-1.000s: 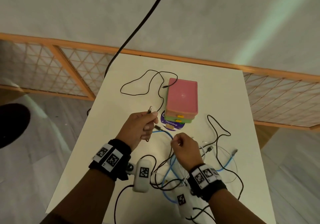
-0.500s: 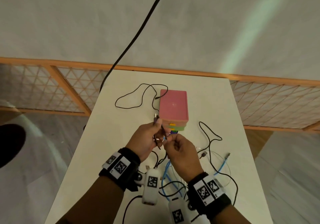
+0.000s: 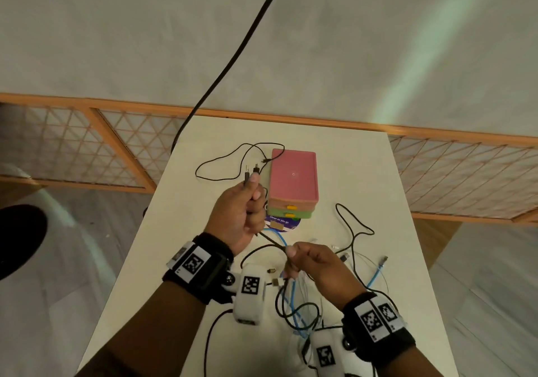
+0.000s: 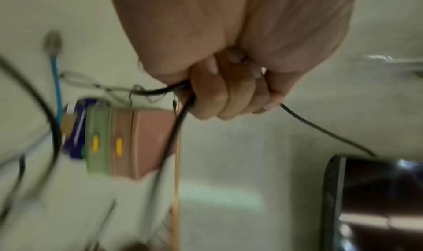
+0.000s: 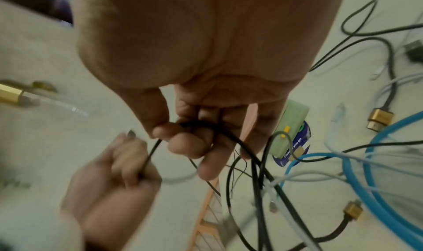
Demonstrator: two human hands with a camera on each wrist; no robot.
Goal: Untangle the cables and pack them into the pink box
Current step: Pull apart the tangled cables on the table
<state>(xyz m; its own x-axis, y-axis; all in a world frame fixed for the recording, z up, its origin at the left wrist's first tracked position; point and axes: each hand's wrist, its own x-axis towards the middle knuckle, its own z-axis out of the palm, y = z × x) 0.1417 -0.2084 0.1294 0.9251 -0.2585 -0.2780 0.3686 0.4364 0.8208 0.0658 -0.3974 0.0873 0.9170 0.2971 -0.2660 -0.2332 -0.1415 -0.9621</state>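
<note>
The pink box (image 3: 293,175) sits closed on top of a green box (image 3: 289,213) at the middle of the white table (image 3: 355,172). My left hand (image 3: 241,210) is raised beside the box and grips a thin black cable (image 3: 272,242), whose two plug ends (image 3: 252,170) stick up above the fist. The same black cable (image 4: 176,128) runs out under my curled left fingers (image 4: 219,95). My right hand (image 3: 313,263) pinches this black cable (image 5: 228,137) lower down, over a tangle of black, white and blue cable (image 3: 291,298).
Another thin black cable (image 3: 233,162) lies looped left of the boxes. A blue label (image 3: 281,222) peeks out under the green box. A loose blue cable end (image 3: 378,269) and a black loop (image 3: 353,225) lie at the right. An orange lattice fence (image 3: 87,143) borders the table's far side.
My left hand rose toward the box with both plug ends now above the fist. My right hand slid down the black cable, away from the left hand, stretching the cable between them.
</note>
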